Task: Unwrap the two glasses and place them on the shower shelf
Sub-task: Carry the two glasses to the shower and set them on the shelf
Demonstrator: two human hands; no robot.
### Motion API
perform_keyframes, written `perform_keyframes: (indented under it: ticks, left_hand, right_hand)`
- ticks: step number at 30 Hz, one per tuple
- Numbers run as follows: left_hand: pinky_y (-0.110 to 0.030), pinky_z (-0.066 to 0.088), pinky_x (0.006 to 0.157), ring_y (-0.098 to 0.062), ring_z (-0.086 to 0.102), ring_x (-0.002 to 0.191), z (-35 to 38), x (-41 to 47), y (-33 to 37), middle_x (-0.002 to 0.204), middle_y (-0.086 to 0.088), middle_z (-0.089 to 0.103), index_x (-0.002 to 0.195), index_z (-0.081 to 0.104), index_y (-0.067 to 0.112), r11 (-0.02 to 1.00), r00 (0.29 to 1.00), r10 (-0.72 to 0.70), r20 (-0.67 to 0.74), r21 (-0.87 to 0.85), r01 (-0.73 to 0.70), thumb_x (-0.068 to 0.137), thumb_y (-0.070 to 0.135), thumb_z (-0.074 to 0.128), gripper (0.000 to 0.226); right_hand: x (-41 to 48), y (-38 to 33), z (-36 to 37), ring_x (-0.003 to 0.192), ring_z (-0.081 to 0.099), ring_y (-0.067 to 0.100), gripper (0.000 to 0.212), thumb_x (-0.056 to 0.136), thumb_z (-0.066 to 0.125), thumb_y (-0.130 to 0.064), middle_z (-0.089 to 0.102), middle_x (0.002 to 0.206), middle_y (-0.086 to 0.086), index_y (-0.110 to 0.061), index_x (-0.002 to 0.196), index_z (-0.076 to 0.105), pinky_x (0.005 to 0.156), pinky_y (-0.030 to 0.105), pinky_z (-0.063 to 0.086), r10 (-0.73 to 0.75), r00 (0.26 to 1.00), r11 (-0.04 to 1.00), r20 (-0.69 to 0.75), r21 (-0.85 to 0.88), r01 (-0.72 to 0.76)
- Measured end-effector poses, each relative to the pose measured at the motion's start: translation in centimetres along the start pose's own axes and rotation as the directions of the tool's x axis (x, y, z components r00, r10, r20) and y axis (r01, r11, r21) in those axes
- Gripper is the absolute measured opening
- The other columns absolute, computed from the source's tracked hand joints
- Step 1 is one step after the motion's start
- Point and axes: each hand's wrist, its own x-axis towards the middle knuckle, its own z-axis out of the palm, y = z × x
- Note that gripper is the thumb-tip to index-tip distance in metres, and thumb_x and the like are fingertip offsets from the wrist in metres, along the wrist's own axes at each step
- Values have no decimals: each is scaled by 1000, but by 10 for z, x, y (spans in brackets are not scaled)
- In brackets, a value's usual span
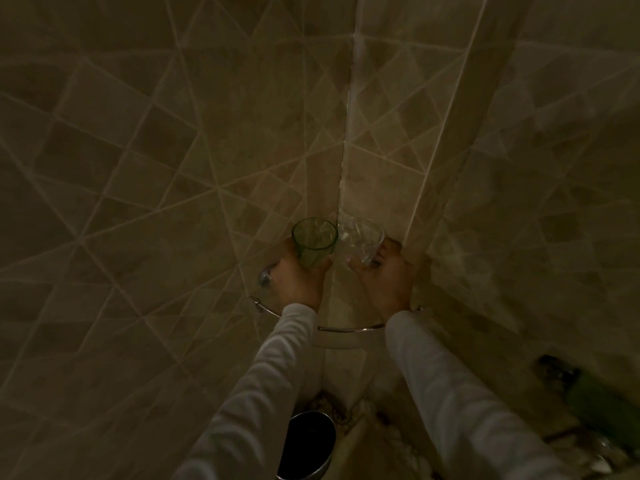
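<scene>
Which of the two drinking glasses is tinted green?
The green glass tumbler in the left hand; the glass in the right hand is clear and colourless.

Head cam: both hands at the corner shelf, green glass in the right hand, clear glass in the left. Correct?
Sides are swapped. In the head view the green glass is in the left hand and the clear glass is in the right hand. Both hands are indeed at the corner shelf.
</scene>
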Motion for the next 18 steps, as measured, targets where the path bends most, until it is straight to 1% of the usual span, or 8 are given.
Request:
perform_keyframes:
  ticks: [1, 3, 5, 7, 10, 12, 16, 18]
  left_hand:
    - [-27, 31, 80, -29, 66, 108, 0, 0, 1, 118, -8, 71, 129, 57, 14, 1000, 1000, -7, 3, 13, 7, 67, 53, 84, 77]
    - [-27, 31, 78, -28, 66, 108, -1, 0, 1, 119, -7, 70, 130, 55, 15, 999, 1000, 2, 13, 39, -2, 69, 54, 83, 77]
    - [-27, 38, 78, -28, 65, 110, -1, 0, 1, 120, -7, 70, 131, 54, 15, 1000, 999, 15, 30, 28, -15, 69, 51, 84, 78]
    - [-30, 47, 85, -27, 66, 110, -2, 0, 0, 121, -8, 70, 131, 54, 14, 999, 999, 11, 50, -35, -9, 68, 47, 86, 78]
    - [-28, 50, 83, -25, 67, 107, -4, -2, 2, 119, -8, 70, 129, 56, 12, 994, 997, 3, 74, -110, 6, 66, 43, 89, 78]
    - [-28, 51, 81, -25, 68, 104, -6, -1, 1, 115, -8, 72, 126, 58, 11, 995, 995, 16, 102, -104, -5, 66, 42, 89, 75]
    - [-46, 55, 91, -33, 66, 107, -9, -4, 1, 118, -13, 70, 124, 59, 7, 997, 992, -22, 122, -70, 31, 65, 45, 89, 77]
    - [-45, 53, 95, -33, 64, 110, -11, -8, 0, 121, -13, 67, 127, 57, 7, 997, 995, -47, 90, -59, 53, 63, 49, 89, 83]
  right_hand:
    - [0, -1, 1, 112, 68, 26, 73, 72, 91, -38, 70, 123, 8, -12, 131, 57, 97, 46, 57, 8, 1000, 1000, 7, 7, -8]
    - [-1, -3, 1, 114, 68, 27, 74, 73, 90, -36, 68, 126, 9, -13, 134, 55, 97, 47, 56, 14, 1000, 1000, 12, 12, -14]
    - [-2, -4, 0, 113, 68, 27, 74, 73, 89, -37, 69, 124, 9, -13, 134, 54, 96, 46, 57, 15, 1000, 1000, 7, 3, -15]
    - [-4, -5, -1, 109, 70, 27, 73, 72, 89, -38, 71, 120, 9, -12, 131, 55, 94, 46, 58, 12, 1000, 1000, -1, -21, -12]
    - [-6, -7, -4, 104, 71, 26, 68, 73, 88, -38, 71, 117, 8, -12, 128, 58, 91, 43, 59, -17, 1000, 998, -14, -58, 17]
    - [-7, -9, -7, 104, 71, 26, 68, 73, 88, -38, 71, 118, 9, -11, 128, 58, 91, 41, 58, -34, 999, 997, -9, -67, 34]
    - [-8, -8, -15, 109, 68, 28, 68, 74, 87, -38, 70, 120, 11, -7, 127, 58, 94, 38, 56, -35, 998, 994, 61, -101, 41]
    - [-11, -7, -21, 102, 69, 25, 64, 73, 87, -42, 73, 111, 8, -9, 121, 60, 88, 34, 56, -39, 998, 995, 58, -93, 44]
